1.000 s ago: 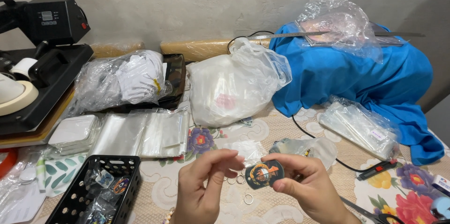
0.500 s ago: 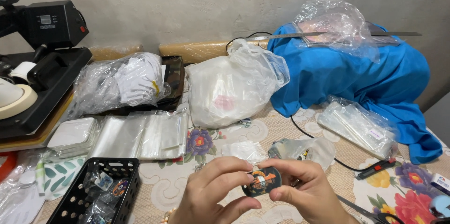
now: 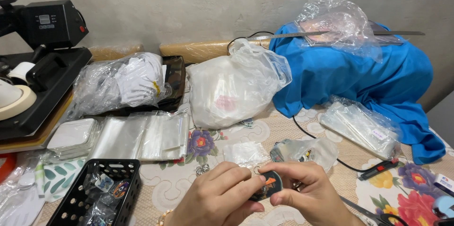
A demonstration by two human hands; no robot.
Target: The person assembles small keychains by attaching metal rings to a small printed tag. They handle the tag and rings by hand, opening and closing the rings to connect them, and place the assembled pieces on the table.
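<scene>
A blue cloth (image 3: 359, 74) lies heaped at the table's (image 3: 326, 133) far right, a black basket (image 3: 97, 197) at the near left corner. At the near edge, the left hand (image 3: 215, 202) and right hand (image 3: 307, 197) both pinch a small round dark keychain tag (image 3: 270, 184) between fingertips, its metal ring (image 3: 257, 170) at the top.

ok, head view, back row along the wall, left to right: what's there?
Black heat press → clear bag of white items → white plastic bag → blue cloth with a crumpled clear bag on top.
</scene>
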